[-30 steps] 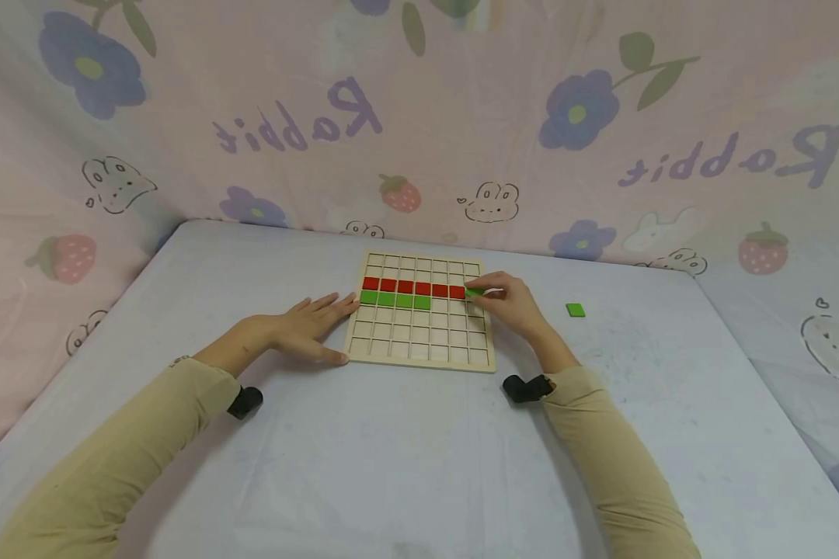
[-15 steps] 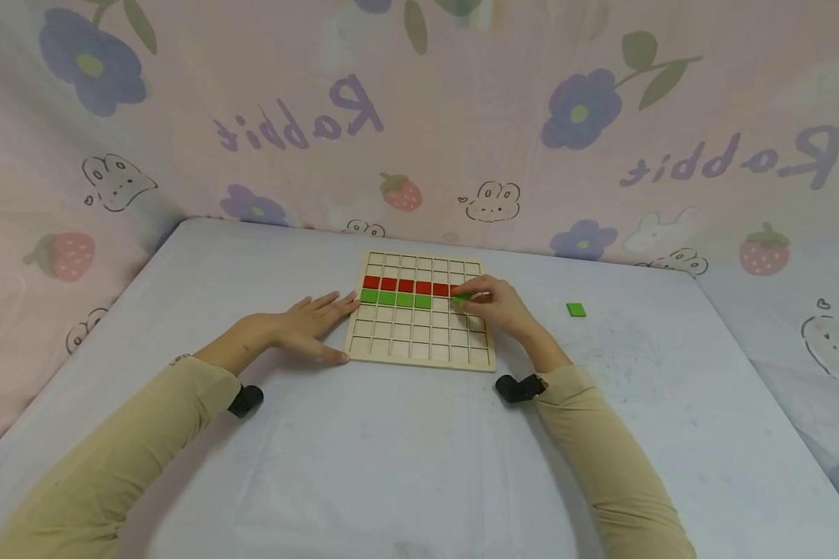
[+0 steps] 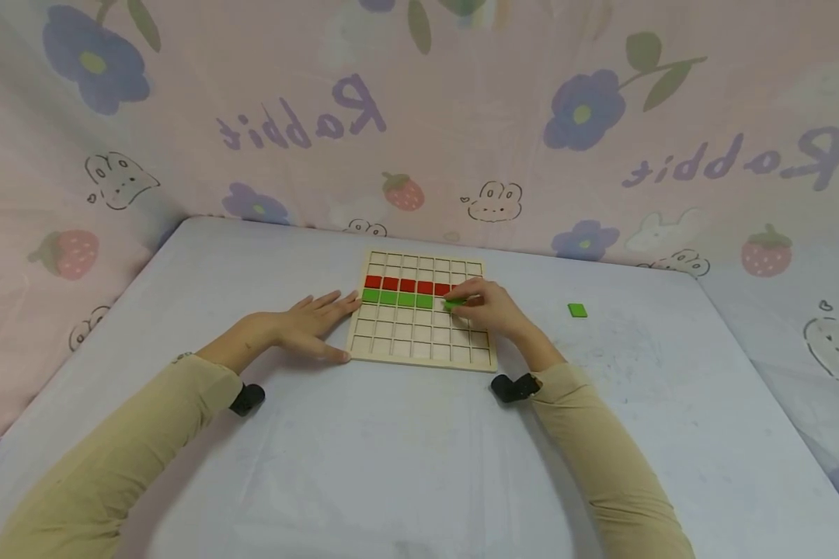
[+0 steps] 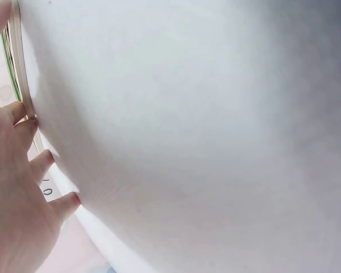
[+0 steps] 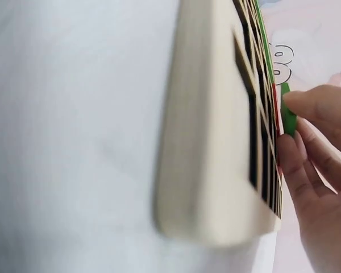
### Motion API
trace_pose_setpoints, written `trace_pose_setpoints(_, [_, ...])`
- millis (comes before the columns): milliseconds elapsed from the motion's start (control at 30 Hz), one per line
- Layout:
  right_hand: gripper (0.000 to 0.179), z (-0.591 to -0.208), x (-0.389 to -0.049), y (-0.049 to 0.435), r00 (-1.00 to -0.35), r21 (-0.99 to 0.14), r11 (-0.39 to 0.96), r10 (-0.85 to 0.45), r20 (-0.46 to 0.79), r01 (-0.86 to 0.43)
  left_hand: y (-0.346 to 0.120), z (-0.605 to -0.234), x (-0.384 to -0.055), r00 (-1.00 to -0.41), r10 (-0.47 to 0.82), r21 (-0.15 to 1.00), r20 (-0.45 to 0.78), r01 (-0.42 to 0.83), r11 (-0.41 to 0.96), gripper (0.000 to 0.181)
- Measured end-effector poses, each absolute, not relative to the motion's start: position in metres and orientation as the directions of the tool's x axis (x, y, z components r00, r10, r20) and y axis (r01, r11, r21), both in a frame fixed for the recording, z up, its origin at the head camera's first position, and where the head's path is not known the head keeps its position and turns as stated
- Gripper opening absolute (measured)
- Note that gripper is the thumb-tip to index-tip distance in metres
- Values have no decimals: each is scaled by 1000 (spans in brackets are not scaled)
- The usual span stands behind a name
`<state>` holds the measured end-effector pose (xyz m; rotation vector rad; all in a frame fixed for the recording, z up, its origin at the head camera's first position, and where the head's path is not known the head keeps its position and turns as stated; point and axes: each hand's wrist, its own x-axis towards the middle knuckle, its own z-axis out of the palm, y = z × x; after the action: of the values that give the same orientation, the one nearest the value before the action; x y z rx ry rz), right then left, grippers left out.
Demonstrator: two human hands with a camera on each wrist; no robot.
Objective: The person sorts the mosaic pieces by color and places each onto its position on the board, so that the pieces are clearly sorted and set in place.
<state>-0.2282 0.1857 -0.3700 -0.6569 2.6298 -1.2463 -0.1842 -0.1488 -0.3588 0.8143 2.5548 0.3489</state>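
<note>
A wooden grid board lies on the table, with a row of red square tiles and, below it, several green square tiles set in its cells. My right hand pinches one green tile between thumb and fingers, over the cells just right of the green row. The hand hides the right end of the red row. My left hand lies flat with fingers spread, thumb and fingertips against the board's left edge. In the left wrist view its fingers rest along the table and board side.
One loose green tile lies on the white table to the right of the board. A printed cloth hangs behind and at the sides. Black wrist devices sit at both cuffs.
My right hand has moved left across the board with the pinched green tile, from its right edge toward the end of the green row. The left hand has stayed at the board's edge.
</note>
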Motion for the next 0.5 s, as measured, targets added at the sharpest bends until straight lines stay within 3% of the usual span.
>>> trace_pose_setpoints(500, [23,-370,-228,175,-888,-751,573,-457,40,-328,-149,-360,-185,-741,584,348,-332,479,806,95])
